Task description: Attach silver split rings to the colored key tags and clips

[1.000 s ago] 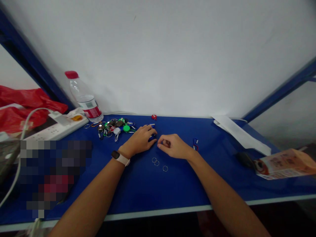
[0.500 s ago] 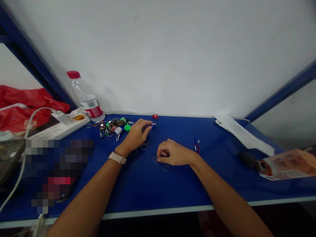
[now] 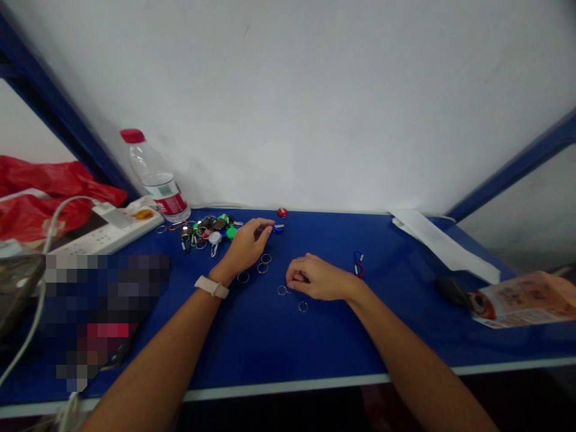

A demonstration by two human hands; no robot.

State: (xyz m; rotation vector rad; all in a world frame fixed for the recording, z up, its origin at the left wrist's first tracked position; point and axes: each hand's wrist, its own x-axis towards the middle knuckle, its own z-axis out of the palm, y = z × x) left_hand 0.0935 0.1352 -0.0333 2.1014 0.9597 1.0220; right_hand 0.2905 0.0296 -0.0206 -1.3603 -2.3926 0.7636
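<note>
My left hand (image 3: 246,245) is open over the back of the blue table, thumb and forefinger stretched out, their tips close beside a small blue reel-like piece (image 3: 279,228). Under and in front of its palm lie several metal key rings (image 3: 263,267). My right hand (image 3: 317,277) rests low over the table with curled fingers, thumb and forefinger closed at a thin key ring (image 3: 288,291) that is mostly hidden. A second ring (image 3: 282,290) lies just left of those fingertips, and another ring (image 3: 303,306) lies below the hand.
Left of my left hand is a pile of keychain reels and carabiners (image 3: 209,231). A red piece (image 3: 282,212) lies by the wall. Blue and red carabiners (image 3: 359,264) lie right. A bottle (image 3: 159,183), power strip (image 3: 112,234), folded paper (image 3: 443,243) and packet (image 3: 524,300) stand around.
My left hand has drawn slightly left, away from the blue piece, which stays on the table. My right thumb and forefinger have come together at the ring.
</note>
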